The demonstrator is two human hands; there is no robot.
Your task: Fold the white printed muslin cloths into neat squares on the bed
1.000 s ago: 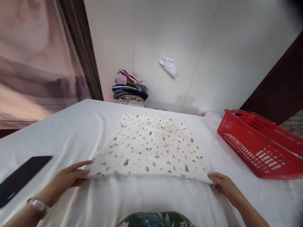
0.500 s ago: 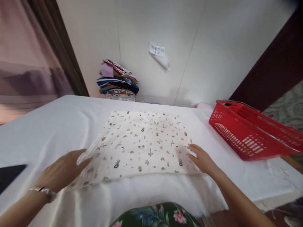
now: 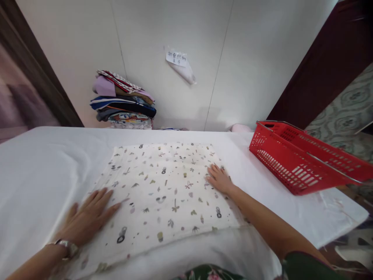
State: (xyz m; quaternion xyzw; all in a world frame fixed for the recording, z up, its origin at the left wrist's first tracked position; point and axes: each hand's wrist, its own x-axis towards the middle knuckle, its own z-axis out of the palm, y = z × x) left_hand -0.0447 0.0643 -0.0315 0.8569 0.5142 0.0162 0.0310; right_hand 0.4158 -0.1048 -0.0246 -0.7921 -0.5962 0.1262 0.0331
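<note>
Two bare hands are pressing on one printed cloth (image 3: 169, 190) spread over the white-covered table (image 3: 37, 167): the left hand (image 3: 89, 216) lying open at its left edge, the right hand (image 3: 219, 179) open near its right edge, neither gripping. One red basket (image 3: 303, 155) is standing right of the cloth.

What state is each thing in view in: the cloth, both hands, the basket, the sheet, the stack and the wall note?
Patterned cloth: spread out, lightly rumpled
Left hand: open on the cloth's left side, fingers spread
Right hand: open, on the cloth's right side
Red basket: upright, open-topped; its bottom is hidden
White sheet: creased
Fabric stack: folded, piled
Handwritten note: up on the wall
</note>
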